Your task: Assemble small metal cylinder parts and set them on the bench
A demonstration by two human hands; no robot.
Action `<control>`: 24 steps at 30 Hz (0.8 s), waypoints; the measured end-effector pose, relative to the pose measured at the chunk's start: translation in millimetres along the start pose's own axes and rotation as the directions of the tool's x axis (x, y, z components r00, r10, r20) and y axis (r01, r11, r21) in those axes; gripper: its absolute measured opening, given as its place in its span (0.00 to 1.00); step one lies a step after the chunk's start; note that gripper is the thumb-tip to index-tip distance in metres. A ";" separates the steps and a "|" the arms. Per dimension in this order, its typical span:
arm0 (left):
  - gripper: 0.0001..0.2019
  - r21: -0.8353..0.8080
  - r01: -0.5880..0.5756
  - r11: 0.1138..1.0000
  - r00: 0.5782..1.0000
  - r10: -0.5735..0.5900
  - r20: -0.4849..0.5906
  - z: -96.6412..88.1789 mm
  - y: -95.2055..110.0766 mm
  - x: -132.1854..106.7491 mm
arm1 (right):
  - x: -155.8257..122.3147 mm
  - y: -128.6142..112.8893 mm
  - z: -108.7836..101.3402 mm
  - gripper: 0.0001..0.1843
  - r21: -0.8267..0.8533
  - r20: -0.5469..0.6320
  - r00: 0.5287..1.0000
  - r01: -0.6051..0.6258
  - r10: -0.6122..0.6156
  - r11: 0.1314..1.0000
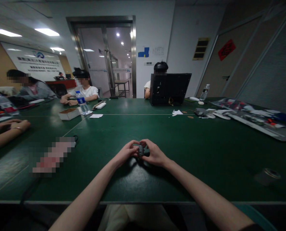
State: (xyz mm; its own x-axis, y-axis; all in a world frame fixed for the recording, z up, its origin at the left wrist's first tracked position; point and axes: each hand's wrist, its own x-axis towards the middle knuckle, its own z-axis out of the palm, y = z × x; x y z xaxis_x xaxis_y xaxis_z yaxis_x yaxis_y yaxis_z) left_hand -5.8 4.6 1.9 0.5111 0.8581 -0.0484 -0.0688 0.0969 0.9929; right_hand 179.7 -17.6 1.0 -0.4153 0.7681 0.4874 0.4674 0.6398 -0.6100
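Note:
Between my two hands, just above the green tabletop (138, 179), is a small dark grey ribbed part (141, 150); its exact kind is too small to make out. My left hand (127, 151) has its fingers closed against the part's left side. From the right, my right hand (155, 154) curls its thumb and fingers around the part. The fingers partly cover it. Both forearms reach in from the table's near edge.
A dark grey cylinder (268, 176) stands at the right. A black box (170, 89), a small open carton (69, 114) and a water bottle (82, 103) are across the table. Another person's hands (15, 125) rest at the left. Assorted items lie on a tray (260, 128).

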 end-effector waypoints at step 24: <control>0.17 0.185 0.025 0.982 1.000 -0.027 0.008 0.3 1.9 2.0 | -0.4 0.1 -1.8 0.24 -0.050 0.022 1.000 0.022 -0.021 0.999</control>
State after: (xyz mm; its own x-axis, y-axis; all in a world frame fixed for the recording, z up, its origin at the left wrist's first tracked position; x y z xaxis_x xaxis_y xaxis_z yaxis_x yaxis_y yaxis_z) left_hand -4.7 6.3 3.8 0.5197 0.8511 -0.0739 0.1035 0.0231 0.9944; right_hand 181.3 -17.8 1.8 -0.4420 0.7537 0.4863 0.4965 0.6571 -0.5672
